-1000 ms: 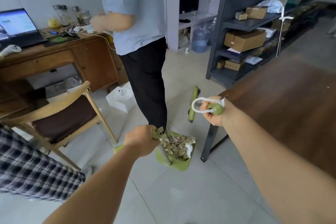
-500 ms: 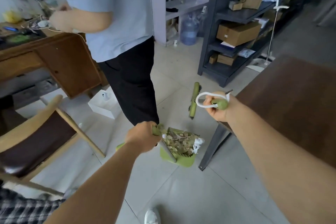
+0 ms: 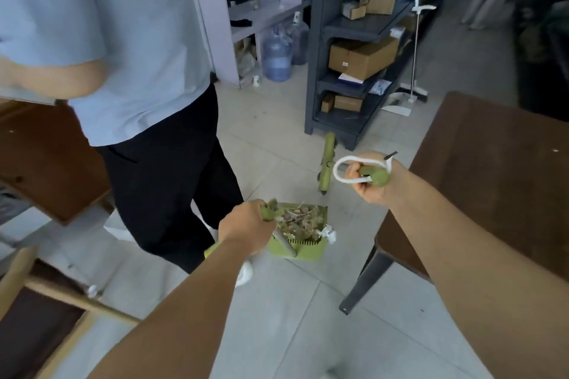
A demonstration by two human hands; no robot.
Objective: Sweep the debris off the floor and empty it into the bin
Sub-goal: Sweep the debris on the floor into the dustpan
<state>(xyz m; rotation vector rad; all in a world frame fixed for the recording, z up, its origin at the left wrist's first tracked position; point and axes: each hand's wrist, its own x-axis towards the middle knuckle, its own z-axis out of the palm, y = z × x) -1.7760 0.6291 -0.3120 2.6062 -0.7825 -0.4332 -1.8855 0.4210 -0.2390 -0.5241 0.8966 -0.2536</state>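
Note:
My left hand grips the top of the handle of a green dustpan, which hangs low over the floor. The pan is full of brownish debris with a crumpled white scrap at its right edge. My right hand grips the green top of a broom handle with a white hanging loop. The green broom head shows beyond it, close to the floor. No bin is in sight.
A person in a light blue shirt and black trousers stands right beside the dustpan on the left. A dark brown table with a metal leg is at the right. Grey shelving with boxes stands ahead, a wooden chair at the lower left.
I have moved forward and to the right past the wooden desk, carrying the full dustpan and the broom. The standing person and the shelving are closer now. Both grips are unchanged.

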